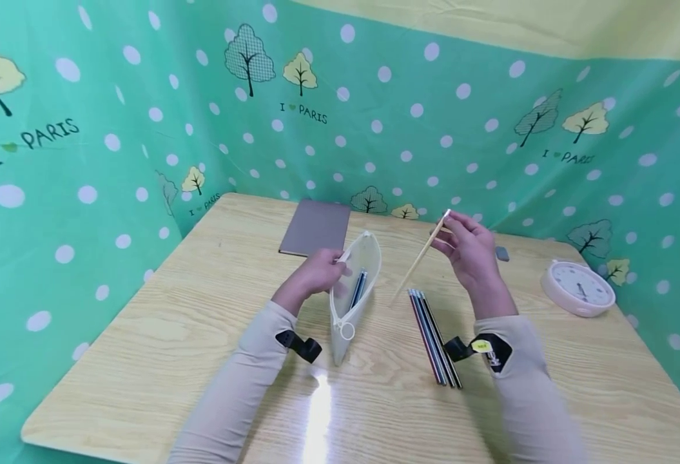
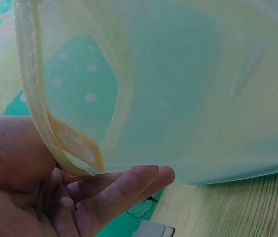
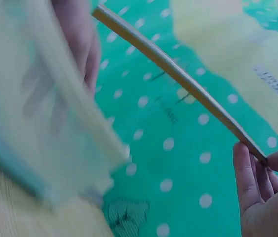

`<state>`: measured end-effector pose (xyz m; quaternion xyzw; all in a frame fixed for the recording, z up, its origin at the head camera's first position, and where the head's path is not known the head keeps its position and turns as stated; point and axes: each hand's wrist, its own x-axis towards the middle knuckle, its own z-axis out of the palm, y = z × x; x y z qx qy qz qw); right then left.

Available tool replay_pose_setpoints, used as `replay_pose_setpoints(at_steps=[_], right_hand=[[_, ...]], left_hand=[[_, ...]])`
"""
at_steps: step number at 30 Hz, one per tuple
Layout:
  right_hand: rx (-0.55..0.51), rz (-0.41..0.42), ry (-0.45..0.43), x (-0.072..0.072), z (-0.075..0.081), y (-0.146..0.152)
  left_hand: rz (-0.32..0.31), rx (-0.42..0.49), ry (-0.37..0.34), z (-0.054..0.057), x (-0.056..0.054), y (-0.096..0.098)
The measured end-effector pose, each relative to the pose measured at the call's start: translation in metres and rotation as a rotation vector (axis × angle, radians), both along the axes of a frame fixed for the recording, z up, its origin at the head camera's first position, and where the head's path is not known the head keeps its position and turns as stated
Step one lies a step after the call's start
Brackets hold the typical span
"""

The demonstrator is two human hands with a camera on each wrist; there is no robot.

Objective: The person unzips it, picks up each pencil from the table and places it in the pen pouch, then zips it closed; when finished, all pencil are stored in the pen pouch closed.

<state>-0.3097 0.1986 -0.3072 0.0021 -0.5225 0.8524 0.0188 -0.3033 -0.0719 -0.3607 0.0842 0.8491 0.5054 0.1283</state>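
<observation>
Where pencils lie, wooden table, dotted green curtain

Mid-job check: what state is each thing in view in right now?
Pouch: open, rim held by the left hand.
Gold pencil: tilted, outside the pouch, pinched near one end by the right hand.
Dark pencils: inside the pouch.
Pencil row: lying on the table.
Notebook: closed, flat.
Clock: face up.
</observation>
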Motion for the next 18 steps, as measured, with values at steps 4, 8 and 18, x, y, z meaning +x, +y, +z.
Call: replay_pose_setpoints(at_steps=[4, 8, 18], right_hand=[[-0.151, -0.001, -0.026, 0.003, -0.001, -0.011], [-0.224, -0.017, -0.043, 0.008, -0.002, -0.017], [-0.230, -0.118, -0.001, 0.005, -0.007, -0.033]], left_hand=[[0.003, 0.003, -0.006, -0.001, 0.001, 0.000], [0.002, 0.014, -0.023, 0.000, 0.000, 0.000], [-0.003, -0.008, -0.027, 0.002, -0.005, -0.001]])
